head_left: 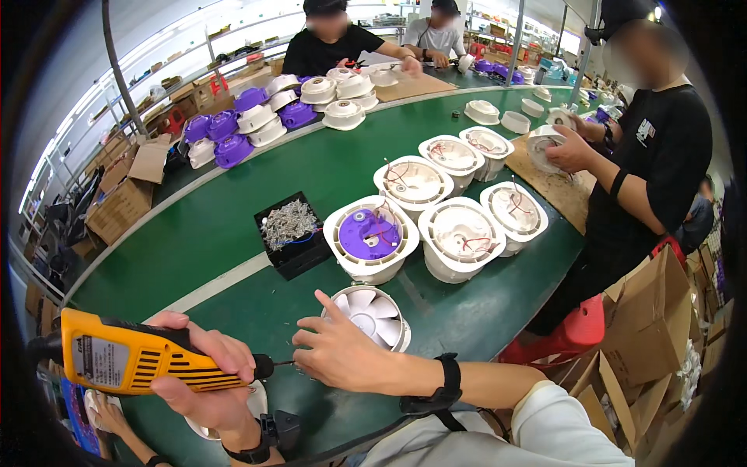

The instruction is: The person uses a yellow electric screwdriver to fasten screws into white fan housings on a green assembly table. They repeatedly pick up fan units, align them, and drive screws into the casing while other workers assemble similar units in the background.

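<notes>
My left hand is wrapped round a yellow and black electric screwdriver, its bit pointing right. At the bit's tip are the bent fingertips of my right hand, whose index finger is raised; whatever they pinch is too small to make out. Just beyond that hand stands a round white housing with a white bladed fan in it, partly covered by the hand. A black box of small metal screws lies farther off. Under my left wrist, a white rounded part is partly hidden.
Several white housings with red wires stand to the right, one with a purple disc. White and purple covers pile up at the back. A co-worker at right holds a white part; another hand shows lower left.
</notes>
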Demonstrator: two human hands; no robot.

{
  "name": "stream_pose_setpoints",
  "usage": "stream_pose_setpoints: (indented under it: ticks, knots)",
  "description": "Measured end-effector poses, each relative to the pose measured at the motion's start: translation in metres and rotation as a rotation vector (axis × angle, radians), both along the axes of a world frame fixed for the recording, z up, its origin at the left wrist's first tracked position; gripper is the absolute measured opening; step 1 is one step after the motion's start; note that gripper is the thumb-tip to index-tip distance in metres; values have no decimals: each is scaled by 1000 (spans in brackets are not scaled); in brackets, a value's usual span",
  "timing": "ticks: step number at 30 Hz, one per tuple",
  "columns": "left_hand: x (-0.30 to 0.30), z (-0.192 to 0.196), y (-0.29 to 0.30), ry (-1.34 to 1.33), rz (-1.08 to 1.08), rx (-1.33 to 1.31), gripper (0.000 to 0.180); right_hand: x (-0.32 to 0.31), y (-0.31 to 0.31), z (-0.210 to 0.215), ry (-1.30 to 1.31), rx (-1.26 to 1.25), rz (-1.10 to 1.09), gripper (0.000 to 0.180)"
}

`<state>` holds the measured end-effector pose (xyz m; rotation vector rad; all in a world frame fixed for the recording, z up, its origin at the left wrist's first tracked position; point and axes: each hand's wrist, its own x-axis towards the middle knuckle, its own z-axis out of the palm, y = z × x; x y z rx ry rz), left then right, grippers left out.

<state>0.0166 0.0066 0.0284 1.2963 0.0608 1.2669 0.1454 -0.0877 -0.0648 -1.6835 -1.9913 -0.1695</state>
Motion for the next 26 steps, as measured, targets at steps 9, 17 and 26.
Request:
stream_pose_setpoints:
  ticks: [9,17,26]
  knots:
    - [-1,-9,7,40,-53,-98,82,6,-34,21,14,-186,-527,90]
    - [13,-17,-5,195,-148,-64,78,36,-34,35,-41,-191,-29,84]
    - [16,-44,-12,133,-346,-122,70,33,-37,23,132,-172,-156,84]
